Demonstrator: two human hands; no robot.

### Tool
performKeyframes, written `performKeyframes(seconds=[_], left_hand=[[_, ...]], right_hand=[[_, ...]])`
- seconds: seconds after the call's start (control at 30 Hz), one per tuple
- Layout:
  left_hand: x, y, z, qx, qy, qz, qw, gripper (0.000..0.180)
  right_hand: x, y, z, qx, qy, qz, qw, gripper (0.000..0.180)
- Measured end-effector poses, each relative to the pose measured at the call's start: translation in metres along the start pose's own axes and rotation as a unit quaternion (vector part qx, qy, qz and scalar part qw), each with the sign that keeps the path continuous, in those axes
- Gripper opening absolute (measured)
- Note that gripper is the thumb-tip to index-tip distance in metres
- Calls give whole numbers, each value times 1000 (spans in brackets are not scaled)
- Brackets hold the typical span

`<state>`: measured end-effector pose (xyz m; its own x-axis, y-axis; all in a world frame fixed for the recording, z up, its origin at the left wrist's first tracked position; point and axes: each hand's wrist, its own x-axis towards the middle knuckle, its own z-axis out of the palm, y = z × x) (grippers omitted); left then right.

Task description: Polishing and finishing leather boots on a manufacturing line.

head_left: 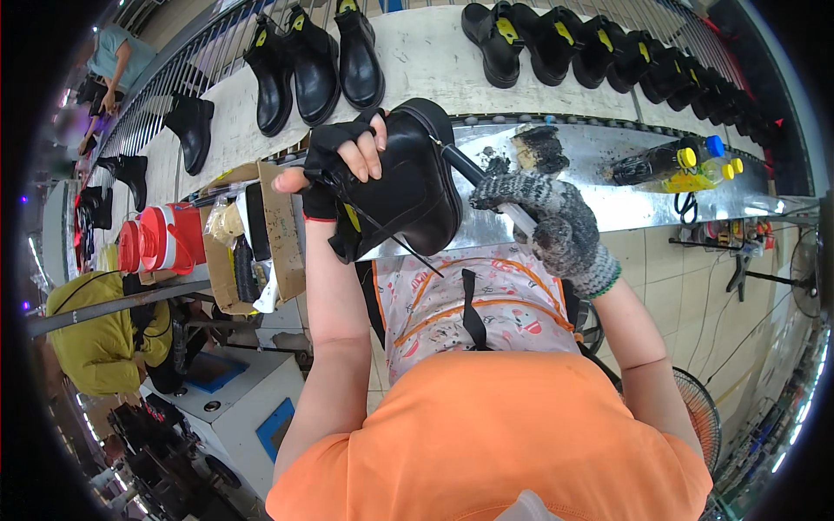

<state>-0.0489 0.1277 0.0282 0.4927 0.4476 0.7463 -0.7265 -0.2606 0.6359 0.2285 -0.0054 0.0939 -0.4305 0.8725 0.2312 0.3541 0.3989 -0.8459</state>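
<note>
The fingers of my black-gloved left hand [347, 161] hold a glossy black leather-looking boot [417, 187] at the shiny metal desk [599, 204], edge work seemingly underway, unfinished, a dark pen-shaped tool [462, 162] at its sole, gripped by my grey-knit-gloved right hand [556, 226].

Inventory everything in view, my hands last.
Held boot: one, black, centre
Slim tool: one, black and white, at boot
Other boots: many, black, white surface
Bottles: several, dark and yellow, metal bench
Stained block: one, tan, bench
Jugs: two, red, left
Carton: one, brown, left
Apron: one, pink, below boot
Fans: two, dark, right
Co-workers: two or more, in yellowish and teal, left
Left hand: one, black glove, holding boot
Right hand: one, grey glove, around tool
</note>
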Motion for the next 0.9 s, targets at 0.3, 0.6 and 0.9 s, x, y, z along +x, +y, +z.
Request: performKeyframes(seconds=[0.3,0.6,0.9], left_hand=[[-32,4,-38,-28,49,-1,998,96],[-59,4,-74,-91,119,-14,989,90],[-91,5,-99,-91,260,-29,961,92]], right_hand=[[1,45,55,89,43,-9,995,56],[6,52,53,65,-52,75,994,25],[-8,77,61,111,-80,114,984,48]])
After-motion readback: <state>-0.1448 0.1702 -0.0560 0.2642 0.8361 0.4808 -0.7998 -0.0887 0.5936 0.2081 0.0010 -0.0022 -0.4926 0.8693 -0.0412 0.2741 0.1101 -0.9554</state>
